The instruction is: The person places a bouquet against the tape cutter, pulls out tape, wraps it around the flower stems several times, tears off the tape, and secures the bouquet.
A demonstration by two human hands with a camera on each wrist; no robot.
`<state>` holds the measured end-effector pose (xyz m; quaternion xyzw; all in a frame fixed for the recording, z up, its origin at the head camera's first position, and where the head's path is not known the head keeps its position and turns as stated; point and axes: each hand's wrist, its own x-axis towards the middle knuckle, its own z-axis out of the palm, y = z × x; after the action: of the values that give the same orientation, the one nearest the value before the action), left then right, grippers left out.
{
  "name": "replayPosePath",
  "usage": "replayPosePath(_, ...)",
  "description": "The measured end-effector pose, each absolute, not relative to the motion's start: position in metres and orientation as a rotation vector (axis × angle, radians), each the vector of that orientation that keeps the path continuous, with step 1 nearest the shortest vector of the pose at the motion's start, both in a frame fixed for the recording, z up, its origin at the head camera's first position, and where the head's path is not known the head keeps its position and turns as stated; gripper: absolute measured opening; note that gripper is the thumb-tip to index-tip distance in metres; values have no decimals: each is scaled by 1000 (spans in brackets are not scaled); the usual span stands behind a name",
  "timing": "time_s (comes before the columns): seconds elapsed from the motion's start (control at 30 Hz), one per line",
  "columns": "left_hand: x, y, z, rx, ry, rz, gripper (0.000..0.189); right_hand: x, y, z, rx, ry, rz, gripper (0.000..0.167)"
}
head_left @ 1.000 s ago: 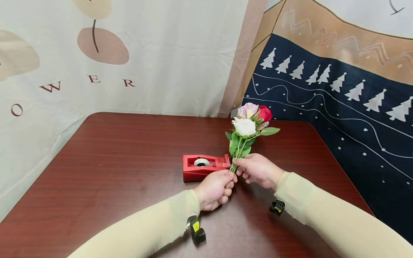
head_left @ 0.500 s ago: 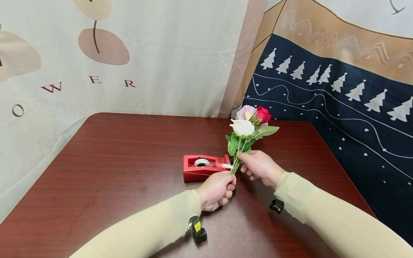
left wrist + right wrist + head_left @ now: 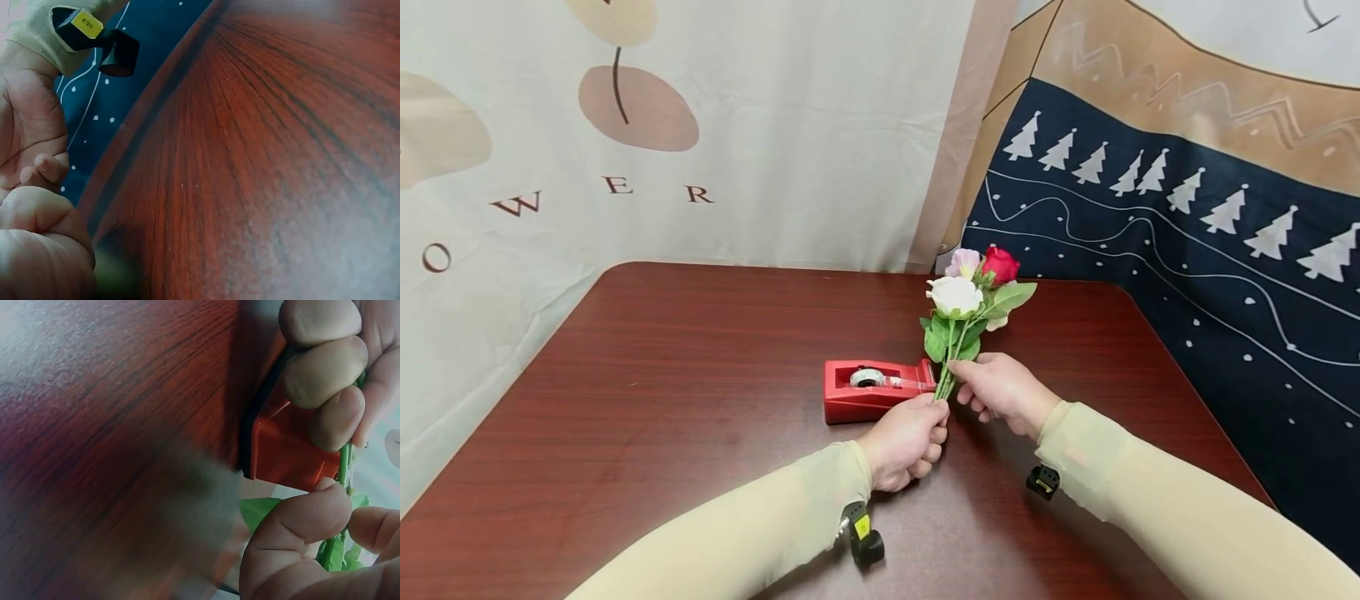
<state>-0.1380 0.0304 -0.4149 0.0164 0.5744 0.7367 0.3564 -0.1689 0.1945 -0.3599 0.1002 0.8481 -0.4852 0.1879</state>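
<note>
Table [image 3: 700, 350]: reddish-brown, dark wood grain, semi-gloss, flat top. Red tape dispenser [image 3: 857, 408] sits upright directly on it, dark strip along its base, cutter end to the right, roll of tape [image 3: 859, 379] seated inside with a strip run out toward the cutter. Table's far edge is well beyond the dispenser; both far corners rounded, one off to its left, one off to its right. Pale glare on the tabletop nearer the person than the dispenser. Tiny light speck well left of it.

Wrist views dim — tabletop [image 3: 262, 162] glaring.
</note>
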Motion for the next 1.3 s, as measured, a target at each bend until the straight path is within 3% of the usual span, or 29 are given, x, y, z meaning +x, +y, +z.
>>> replayPosePath(0.23,-139,30,-415,41,1505,1920,10,-168,199,-359,277,2366,-1363,39)
replayPosePath(0.53,-140,27,-417,70,1524,1951,35,-168,196,-361,296,2305,-1427,41)
replayPosePath(0.8,-140,25,-415,88,1616,1894,30,-168,192,-363,291,2250,-1494,35)
replayPosePath(1.03,-141,25,-411,10,1475,1937,43,-168,191,-364,287,2214,-1551,29)
replayPosePath(1.3,-143,25,-413,-4,1371,1952,32,-169,192,-365,280,2219,-1582,21)
